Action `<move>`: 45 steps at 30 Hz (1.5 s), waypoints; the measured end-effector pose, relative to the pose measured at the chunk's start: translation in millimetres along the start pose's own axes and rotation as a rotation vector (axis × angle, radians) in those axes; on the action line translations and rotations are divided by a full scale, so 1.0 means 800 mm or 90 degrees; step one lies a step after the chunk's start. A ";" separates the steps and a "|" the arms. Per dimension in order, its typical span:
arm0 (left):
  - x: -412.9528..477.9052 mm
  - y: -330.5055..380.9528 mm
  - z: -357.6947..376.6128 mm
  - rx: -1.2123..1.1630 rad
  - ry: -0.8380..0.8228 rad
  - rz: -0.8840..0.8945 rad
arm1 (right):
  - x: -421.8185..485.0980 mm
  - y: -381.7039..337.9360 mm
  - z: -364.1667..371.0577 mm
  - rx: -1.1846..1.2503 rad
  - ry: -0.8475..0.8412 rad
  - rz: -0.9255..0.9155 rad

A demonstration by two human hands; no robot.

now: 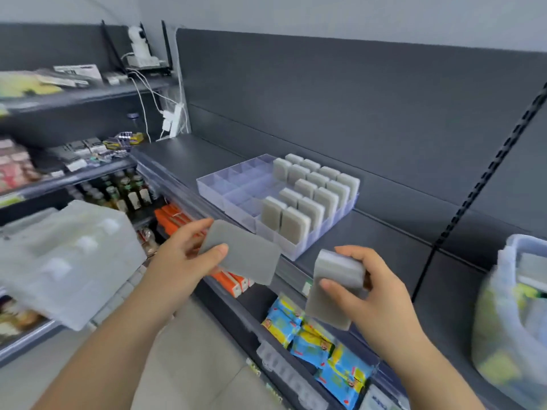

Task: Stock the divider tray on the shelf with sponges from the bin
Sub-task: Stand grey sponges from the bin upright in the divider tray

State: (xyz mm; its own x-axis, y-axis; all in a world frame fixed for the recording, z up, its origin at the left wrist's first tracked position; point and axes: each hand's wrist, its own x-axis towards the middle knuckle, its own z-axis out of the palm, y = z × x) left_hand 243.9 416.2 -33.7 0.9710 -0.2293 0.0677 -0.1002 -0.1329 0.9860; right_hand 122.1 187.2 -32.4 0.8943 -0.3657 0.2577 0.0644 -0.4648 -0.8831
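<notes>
Dark shelf, centre frame — tray half filled; left hand pinches sponge, likely next in; right hand grips spare stack.

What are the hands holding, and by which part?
The left hand pinches a grey sponge by its left end; right hand grips stacked sponges around their upper half.

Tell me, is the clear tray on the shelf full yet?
Partly full. Sponges stand upright in the right-hand compartments of the tray; its left-hand compartments hold none.
</notes>
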 end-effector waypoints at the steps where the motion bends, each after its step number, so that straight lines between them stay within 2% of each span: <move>1: 0.013 -0.004 -0.010 0.017 -0.008 0.000 | 0.011 -0.004 0.015 0.002 -0.002 0.005; 5: 0.069 -0.013 -0.028 0.081 -0.067 0.013 | 0.065 -0.009 0.057 0.027 0.025 0.021; 10: 0.164 -0.008 -0.023 0.147 -0.079 0.067 | 0.156 -0.003 0.077 0.067 0.053 0.019; 22: 0.379 0.007 -0.011 0.162 -0.111 0.127 | 0.384 0.022 0.098 0.070 0.074 0.028; 32: 0.493 -0.014 0.019 0.161 -0.235 0.124 | 0.434 0.051 0.125 -0.005 0.118 0.116; 45: 0.621 -0.049 0.015 0.133 -0.488 0.207 | 0.447 0.011 0.178 -0.267 0.223 0.228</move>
State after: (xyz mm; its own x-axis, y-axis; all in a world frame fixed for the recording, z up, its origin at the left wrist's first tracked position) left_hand 727.2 295.7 -40.2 0.4805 -0.8648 0.1460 -0.4592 -0.1062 0.8820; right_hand 505.8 167.3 -3.9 0.6262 -0.7649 0.1510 -0.4523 -0.5142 -0.7287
